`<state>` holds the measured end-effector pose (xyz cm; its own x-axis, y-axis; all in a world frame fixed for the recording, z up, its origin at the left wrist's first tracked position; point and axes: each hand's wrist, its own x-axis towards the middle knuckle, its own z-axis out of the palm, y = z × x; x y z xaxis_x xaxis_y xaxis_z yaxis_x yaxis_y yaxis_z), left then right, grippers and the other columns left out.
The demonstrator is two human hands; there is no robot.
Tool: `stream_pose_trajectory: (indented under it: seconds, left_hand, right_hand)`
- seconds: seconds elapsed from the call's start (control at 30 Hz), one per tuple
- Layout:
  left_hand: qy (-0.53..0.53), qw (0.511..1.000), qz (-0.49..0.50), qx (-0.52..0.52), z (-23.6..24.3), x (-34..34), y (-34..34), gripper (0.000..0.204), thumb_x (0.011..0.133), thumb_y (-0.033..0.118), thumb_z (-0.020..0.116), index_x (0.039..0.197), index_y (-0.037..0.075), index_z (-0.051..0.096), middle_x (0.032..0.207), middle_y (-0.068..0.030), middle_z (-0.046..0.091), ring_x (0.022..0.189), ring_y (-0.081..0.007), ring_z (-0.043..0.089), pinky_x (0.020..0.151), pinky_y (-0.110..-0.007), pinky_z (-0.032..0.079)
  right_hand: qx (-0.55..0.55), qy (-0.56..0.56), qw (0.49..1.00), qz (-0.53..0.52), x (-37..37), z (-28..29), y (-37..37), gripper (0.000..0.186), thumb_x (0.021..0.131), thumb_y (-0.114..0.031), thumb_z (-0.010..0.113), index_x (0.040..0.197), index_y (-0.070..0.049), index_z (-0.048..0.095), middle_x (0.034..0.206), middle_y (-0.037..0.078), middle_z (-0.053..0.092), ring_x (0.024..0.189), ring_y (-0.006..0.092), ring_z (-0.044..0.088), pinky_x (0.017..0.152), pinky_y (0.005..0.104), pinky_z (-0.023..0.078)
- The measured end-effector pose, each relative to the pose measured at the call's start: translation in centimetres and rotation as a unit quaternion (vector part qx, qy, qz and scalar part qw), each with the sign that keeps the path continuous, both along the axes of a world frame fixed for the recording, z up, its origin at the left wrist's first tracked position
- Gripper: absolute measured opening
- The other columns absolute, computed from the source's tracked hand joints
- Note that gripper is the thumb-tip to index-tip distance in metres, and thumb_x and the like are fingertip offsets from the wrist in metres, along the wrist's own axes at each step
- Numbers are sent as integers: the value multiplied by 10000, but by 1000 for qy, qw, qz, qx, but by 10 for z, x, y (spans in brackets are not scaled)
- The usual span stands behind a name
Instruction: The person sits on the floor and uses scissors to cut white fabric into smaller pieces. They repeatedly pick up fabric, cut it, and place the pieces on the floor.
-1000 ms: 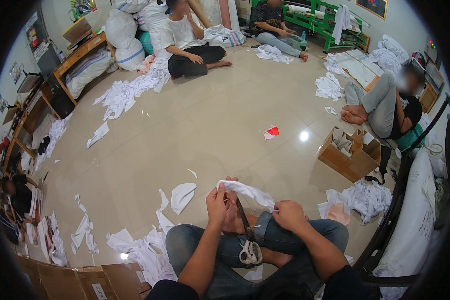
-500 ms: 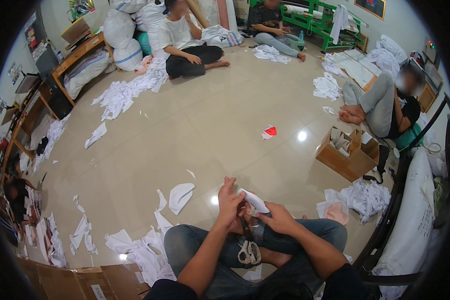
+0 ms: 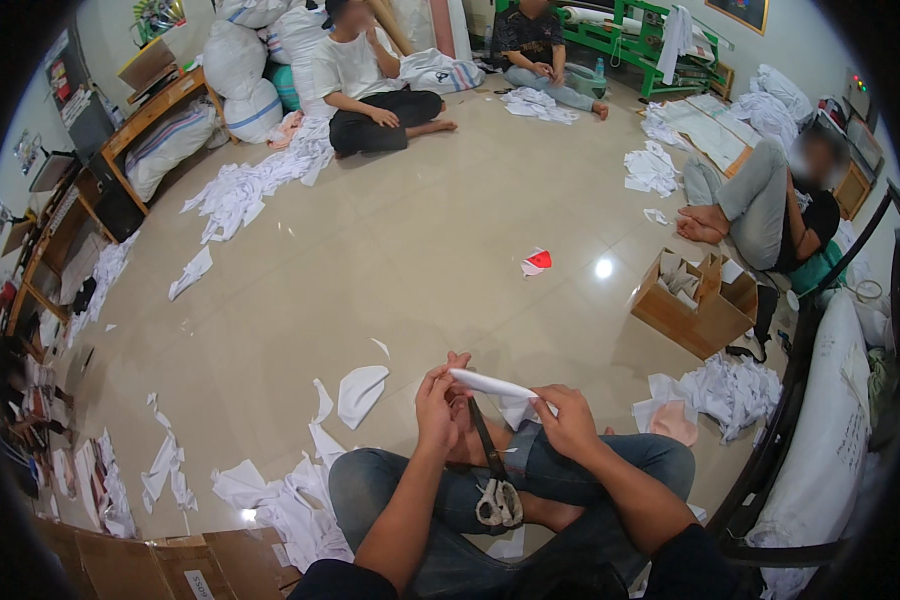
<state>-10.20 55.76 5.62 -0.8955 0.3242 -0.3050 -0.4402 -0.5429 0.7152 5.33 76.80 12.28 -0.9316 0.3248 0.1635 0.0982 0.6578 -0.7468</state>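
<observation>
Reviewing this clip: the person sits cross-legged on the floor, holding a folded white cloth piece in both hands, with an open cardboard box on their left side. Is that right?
Not quite. The head view shows the open cardboard box on the person's right side, not the left. The rest holds: the person sits cross-legged on the floor, with the left hand and right hand both holding the folded white cloth piece.

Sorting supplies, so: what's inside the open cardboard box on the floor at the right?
The box holds a few crumpled pale pieces, cloth or paper, near its top. Its flaps and walls hide whatever lies deeper.
</observation>
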Motion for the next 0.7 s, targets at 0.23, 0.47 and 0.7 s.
stream_pose_trajectory:
  seconds: [0.23,0.47,0.7]
  left_hand:
    - [326,918,-180,-140,0,17,12,584,1048,53,836,1615,94,697,1792,-243,389,1123,-255,817,945,-334,653]
    - [303,889,-297,-176,-2,39,25,556,1075,176,882,1581,92,667,1614,-148,583,1214,-184,719,994,-316,611]
    - [290,905,-188,-248,2,48,29,524,1094,217,876,1527,39,641,1534,-87,634,1203,-193,714,939,-323,609]
  right_hand:
    - [-23,38,998,42,-1,-11,4,200,1064,-156,832,1189,-4,860,1062,181,838,957,345,797,846,437,596]
    - [-103,-14,994,26,3,0,-2,226,1121,-202,776,1259,-23,789,1035,231,818,872,369,801,771,441,590]
    - [-150,-9,988,43,3,-7,-4,243,1178,-185,703,1332,3,681,992,283,793,867,339,828,805,429,627]
